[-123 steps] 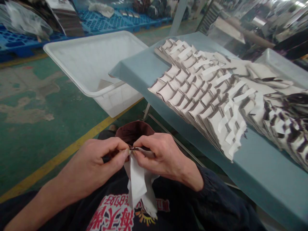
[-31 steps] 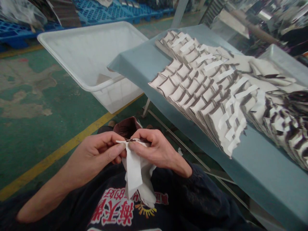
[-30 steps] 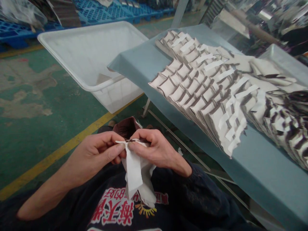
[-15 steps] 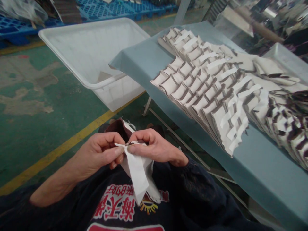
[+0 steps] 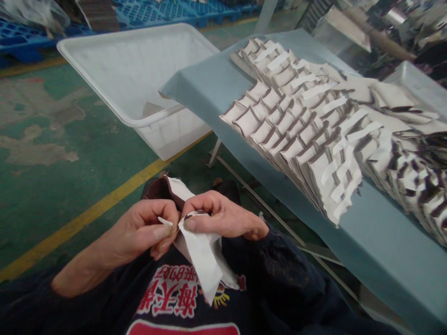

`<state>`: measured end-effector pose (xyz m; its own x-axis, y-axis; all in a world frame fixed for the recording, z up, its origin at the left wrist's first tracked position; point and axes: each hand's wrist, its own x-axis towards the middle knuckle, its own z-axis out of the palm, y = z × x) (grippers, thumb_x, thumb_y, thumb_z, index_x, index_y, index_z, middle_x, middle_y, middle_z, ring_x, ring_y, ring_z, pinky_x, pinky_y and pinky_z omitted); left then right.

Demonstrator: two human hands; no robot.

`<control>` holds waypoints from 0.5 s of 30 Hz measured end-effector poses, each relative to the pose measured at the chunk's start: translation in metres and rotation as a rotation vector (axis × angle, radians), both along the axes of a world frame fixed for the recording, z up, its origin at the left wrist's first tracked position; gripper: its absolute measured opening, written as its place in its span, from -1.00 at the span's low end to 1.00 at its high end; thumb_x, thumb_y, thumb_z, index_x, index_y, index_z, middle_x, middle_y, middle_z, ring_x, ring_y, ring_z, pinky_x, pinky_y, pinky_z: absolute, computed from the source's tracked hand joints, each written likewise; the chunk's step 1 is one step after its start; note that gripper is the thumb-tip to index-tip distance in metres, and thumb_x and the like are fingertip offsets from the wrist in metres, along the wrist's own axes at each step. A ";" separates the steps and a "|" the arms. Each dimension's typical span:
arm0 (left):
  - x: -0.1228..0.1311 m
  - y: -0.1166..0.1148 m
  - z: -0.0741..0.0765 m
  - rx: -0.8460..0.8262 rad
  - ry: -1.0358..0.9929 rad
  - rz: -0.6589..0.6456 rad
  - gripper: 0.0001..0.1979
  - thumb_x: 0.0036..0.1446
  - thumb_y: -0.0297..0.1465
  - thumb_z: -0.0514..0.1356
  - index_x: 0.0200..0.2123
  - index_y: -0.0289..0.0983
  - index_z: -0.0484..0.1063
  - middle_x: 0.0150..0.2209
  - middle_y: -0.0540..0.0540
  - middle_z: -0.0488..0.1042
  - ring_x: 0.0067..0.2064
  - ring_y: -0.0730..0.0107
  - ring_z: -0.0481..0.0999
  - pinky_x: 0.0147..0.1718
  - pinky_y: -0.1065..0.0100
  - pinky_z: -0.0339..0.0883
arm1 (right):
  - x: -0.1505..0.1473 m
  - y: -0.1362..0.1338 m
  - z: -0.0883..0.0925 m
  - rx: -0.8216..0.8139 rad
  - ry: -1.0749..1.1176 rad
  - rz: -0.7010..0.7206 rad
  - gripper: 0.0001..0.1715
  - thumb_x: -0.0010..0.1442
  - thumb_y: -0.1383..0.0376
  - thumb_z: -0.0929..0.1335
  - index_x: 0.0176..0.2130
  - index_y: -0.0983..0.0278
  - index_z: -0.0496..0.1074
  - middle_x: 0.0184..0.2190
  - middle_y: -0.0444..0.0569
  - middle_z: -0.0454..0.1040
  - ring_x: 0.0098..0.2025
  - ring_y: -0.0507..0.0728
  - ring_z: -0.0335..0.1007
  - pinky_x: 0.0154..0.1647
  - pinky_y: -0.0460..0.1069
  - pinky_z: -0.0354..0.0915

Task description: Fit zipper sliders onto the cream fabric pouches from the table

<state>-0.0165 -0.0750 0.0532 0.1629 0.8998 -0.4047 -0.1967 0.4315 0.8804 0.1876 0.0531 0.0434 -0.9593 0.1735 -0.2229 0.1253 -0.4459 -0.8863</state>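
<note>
My left hand (image 5: 145, 230) and my right hand (image 5: 220, 216) meet over my lap, both pinched on one small fabric piece (image 5: 167, 188), dark brown outside with a white lining. A white paper strip (image 5: 202, 258) hangs from it below my right thumb. A small white tab shows between my left thumb and forefinger. To the right, several like pieces (image 5: 296, 125) with white strips lie overlapped in rows on a grey-blue table (image 5: 377, 237).
A large white plastic tub (image 5: 139, 70) stands on the green floor by the table's left end, one pale piece lying inside. A yellow floor line (image 5: 87, 216) runs diagonally past my knees. Blue pallets (image 5: 167, 9) lie at the back. A grey tray (image 5: 415, 83) sits far right.
My hands have drawn slightly apart; the left thumb now holds a small white tab away from the piece. The piece has turned, showing more white lining, and the strip swings right.
</note>
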 end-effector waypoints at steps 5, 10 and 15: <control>0.003 0.000 0.001 0.032 -0.050 0.011 -0.29 0.16 0.17 0.71 -0.54 -0.10 0.38 -0.67 0.15 0.25 -0.68 0.49 0.14 -0.70 0.42 0.20 | 0.002 -0.001 -0.002 -0.024 -0.023 0.003 -0.23 0.18 -0.22 0.81 -0.33 0.20 0.48 -0.50 -0.33 0.37 -0.44 -0.03 0.15 -0.38 -0.08 0.16; -0.003 0.003 0.017 0.066 -0.098 0.183 -0.27 0.17 0.08 0.78 -0.56 -0.12 0.38 -0.68 0.16 0.22 -0.68 0.51 0.16 -0.70 0.44 0.23 | 0.007 -0.002 0.001 0.013 -0.029 -0.059 -0.24 0.20 -0.24 0.80 -0.30 0.20 0.50 -0.47 -0.30 0.40 -0.43 -0.02 0.20 -0.36 -0.09 0.22; -0.022 -0.010 0.032 0.136 -0.144 0.844 -0.18 0.49 -0.17 0.65 -0.51 -0.21 0.10 -0.62 0.21 -0.02 -0.59 0.58 -0.10 -0.60 0.62 0.18 | 0.011 -0.005 0.008 0.173 -0.070 -0.157 -0.33 0.29 -0.21 0.74 -0.28 0.19 0.53 -0.44 -0.27 0.38 -0.40 0.01 0.21 -0.36 -0.08 0.20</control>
